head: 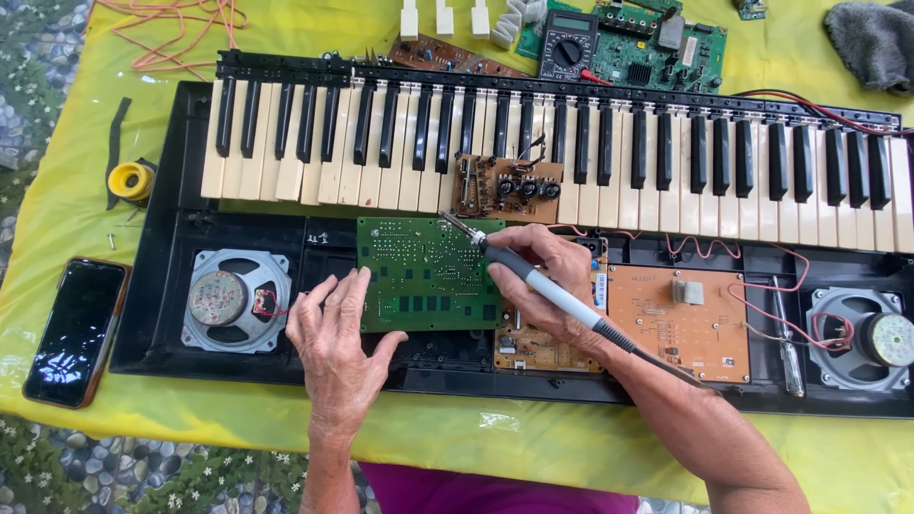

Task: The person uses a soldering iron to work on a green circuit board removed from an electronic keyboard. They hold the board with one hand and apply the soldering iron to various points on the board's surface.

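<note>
- Nearest the camera, the left hand (pixel 333 333) lies flat with its fingers spread a little, pressing on the near left corner of the green square circuit board (pixel 428 273) to keep it from sliding.
- Just to the right, the right hand (pixel 547 276) is closed around the grey and black soldering iron (pixel 543 283), holding it like a pen.
- Its thin metal tip (pixel 447 221) points far and left, and sits at the far right edge of the green board.
- It looks like the soldering step is in hand; the tip needs to land on one tiny spot, so both hands must stay steady.
- That green board rests inside the open black keyboard case (pixel 152 286), in the middle.
- Right of it lies an orange flat circuit board (pixel 681 324) with thin red wires (pixel 762 286).
- One round grey speaker (pixel 233 300) sits at the left end, another (pixel 862 338) at the right end.
- Farther away runs the long row of black and white piano keys (pixel 571 152), with a small brown board (pixel 505 187) lying on them.
- Far left, a dark phone (pixel 76 328) lies on the yellow cloth (pixel 476 443).
</note>
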